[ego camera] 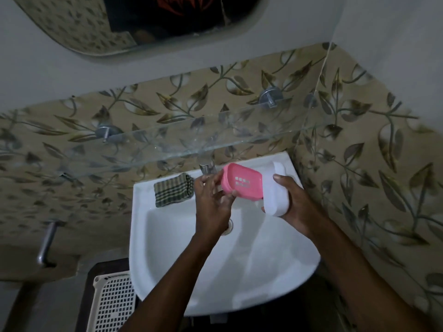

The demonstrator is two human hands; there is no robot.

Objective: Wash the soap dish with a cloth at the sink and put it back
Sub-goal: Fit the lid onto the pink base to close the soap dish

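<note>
Over the white sink (167, 259) I hold the soap dish in two parts. My left hand (212, 204) grips the pink slotted tray (242, 180) by its left end, tilted with its inside facing me. My right hand (297, 207) grips the white outer shell (275, 190), which stands on edge just right of the pink tray and touches it. A folded green checked cloth (173, 192) lies on the sink's back rim, left of my left hand. The tap (207, 167) sits behind the pink tray, partly hidden.
A glass shelf (167, 144) on metal brackets juts out above the sink's back edge. Floral tiled walls close in behind and on the right. A white lattice basket (112, 303) stands low at the left of the sink. A metal pipe (46, 243) sticks out at the left.
</note>
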